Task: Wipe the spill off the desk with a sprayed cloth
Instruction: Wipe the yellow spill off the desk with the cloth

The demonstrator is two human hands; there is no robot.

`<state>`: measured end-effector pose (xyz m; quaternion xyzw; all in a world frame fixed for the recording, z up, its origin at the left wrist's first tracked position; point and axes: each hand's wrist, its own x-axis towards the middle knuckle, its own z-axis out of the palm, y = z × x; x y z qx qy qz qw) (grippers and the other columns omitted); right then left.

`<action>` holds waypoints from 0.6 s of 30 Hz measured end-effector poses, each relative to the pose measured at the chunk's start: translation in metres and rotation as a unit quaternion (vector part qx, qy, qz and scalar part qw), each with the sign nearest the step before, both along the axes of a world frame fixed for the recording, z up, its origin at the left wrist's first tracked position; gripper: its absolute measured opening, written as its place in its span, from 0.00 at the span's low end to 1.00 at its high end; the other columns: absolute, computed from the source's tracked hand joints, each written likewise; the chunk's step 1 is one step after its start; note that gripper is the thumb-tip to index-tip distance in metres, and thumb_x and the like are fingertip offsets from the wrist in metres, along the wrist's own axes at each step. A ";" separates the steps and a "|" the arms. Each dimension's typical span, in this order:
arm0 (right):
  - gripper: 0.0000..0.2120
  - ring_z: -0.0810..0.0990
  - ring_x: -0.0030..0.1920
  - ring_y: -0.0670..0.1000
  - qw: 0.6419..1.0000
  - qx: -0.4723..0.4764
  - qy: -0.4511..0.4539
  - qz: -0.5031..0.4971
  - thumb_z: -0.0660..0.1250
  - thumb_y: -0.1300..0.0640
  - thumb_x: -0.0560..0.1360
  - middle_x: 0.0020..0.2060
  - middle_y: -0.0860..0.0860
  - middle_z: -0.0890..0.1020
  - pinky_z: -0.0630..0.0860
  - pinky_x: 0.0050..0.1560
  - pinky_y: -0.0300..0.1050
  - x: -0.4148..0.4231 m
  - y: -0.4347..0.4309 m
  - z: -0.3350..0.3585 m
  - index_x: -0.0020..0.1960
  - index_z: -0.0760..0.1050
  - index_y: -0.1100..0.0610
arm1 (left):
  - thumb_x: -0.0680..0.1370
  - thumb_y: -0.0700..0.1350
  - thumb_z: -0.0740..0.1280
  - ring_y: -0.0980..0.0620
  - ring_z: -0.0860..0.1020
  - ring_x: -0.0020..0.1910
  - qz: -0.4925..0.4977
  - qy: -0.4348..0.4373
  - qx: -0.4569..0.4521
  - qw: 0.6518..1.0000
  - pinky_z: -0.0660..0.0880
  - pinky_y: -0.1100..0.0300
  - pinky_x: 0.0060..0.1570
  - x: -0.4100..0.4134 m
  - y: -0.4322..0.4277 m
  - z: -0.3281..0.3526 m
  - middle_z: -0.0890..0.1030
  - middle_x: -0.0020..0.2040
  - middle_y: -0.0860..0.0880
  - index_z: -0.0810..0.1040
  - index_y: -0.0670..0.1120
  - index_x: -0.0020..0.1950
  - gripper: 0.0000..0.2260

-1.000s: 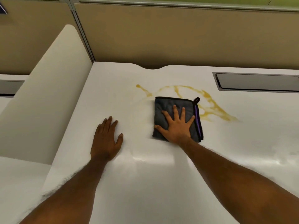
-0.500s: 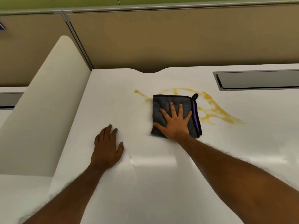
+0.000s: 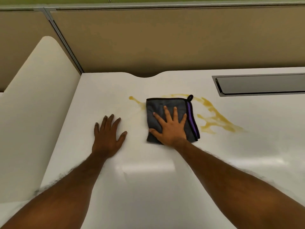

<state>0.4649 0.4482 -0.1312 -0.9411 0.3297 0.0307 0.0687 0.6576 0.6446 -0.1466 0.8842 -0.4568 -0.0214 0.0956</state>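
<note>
White, glossy desk [image 3: 148, 187] with a shallow curved notch in its far edge. Folded dark grey microfibre cloth [image 3: 158, 109] with black trim, a purple stripe down its right side and a small black hanging loop at its far right corner; lies flat on the desk, midway across and closer to the far edge than the near one. Right hand [image 3: 171, 129] pressed palm-down on the cloth's near half, fingers spread wide and straight, thumb out to the left along the cloth's near left corner; nothing gripped, only flat pressure. Yellow-amber liquid spill [image 3: 214, 119] streaked over the desk: a thin tail ending in a drop just left of the cloth's far left corner, a faint arc past its far edge, and the widest smeared patch to its right, trailing toward the right edge. Cloth touches or covers the spill's middle part; exact overlap hidden under the fabric. Left hand [image 3: 109, 136] flat on bare desk to the left of the cloth, apart from it, fingers extended and slightly fanned, holding nothing. Recessed grey rectangular cable tray [image 3: 260, 85] with a metal frame sits in the desk near the far right corner. Tan partition panels [image 3: 165, 40] stand behind the far edge; a cream rounded divider [image 3: 38, 96] rises along the left edge.
</note>
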 end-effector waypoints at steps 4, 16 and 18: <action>0.31 0.40 0.79 0.58 0.997 0.012 -0.038 0.060 0.47 0.28 0.74 0.80 0.47 0.49 0.37 0.70 0.75 -0.014 -0.011 0.000 0.75 0.55 0.36 | 0.77 0.65 0.52 0.44 0.58 0.78 0.001 0.000 -0.018 1.000 0.50 0.40 0.75 -0.002 -0.001 0.001 0.63 0.78 0.47 0.65 0.51 0.75 0.31; 0.32 0.38 0.78 0.58 0.996 0.005 0.004 0.088 0.45 0.28 0.75 0.80 0.47 0.45 0.37 0.68 0.77 0.048 -0.028 0.001 0.76 0.51 0.36 | 0.76 0.66 0.52 0.46 0.56 0.78 0.001 0.008 -0.034 0.999 0.49 0.39 0.76 0.001 -0.002 0.001 0.61 0.78 0.49 0.64 0.52 0.76 0.31; 0.31 0.40 0.79 0.56 1.000 0.009 -0.019 0.018 0.47 0.29 0.75 0.80 0.47 0.47 0.36 0.67 0.78 0.047 -0.051 0.003 0.76 0.54 0.38 | 0.76 0.65 0.53 0.46 0.56 0.78 0.004 0.005 -0.039 0.999 0.49 0.39 0.75 0.000 -0.002 0.000 0.62 0.78 0.49 0.64 0.53 0.75 0.31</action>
